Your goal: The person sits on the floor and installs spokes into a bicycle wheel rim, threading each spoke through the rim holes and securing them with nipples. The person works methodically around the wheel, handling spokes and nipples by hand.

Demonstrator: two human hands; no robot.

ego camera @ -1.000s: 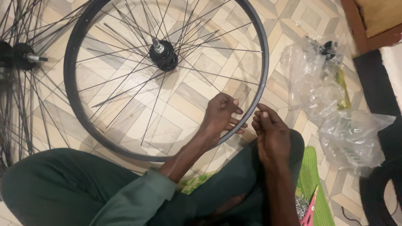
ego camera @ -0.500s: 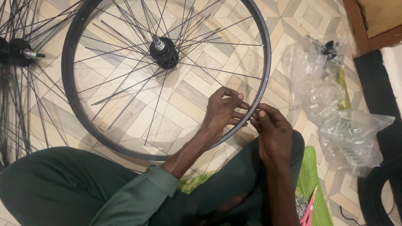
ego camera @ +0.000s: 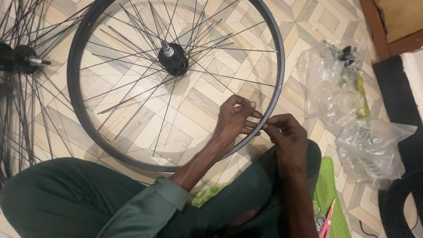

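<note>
A: We see the bicycle wheel (ego camera: 132, 88) lying flat on the patterned tile floor (ego camera: 304, 26), its black hub (ego camera: 174, 59) near the top centre of the view and its black rim (ego camera: 88, 128) curving past the person's knees.

B: We note the left hand (ego camera: 235, 121) inside the rim at its lower right edge, fingers closed on a thin spoke (ego camera: 220, 86). The right hand (ego camera: 286, 136) sits just outside the rim, fingertips pinched together where that spoke meets it; whatever small part they pinch is too small for us to tell.

A: As to containers, we mark the clear plastic bags (ego camera: 352, 119) crumpled on the floor to the right. The upper bag holds a dark round part (ego camera: 346, 53) and a yellow-green strip (ego camera: 362, 99); the lower bag's contents are unclear.

B: We add a second spoked wheel (ego camera: 20, 79) at the left edge, and a green mat (ego camera: 328, 194) beside the right forearm.
</note>
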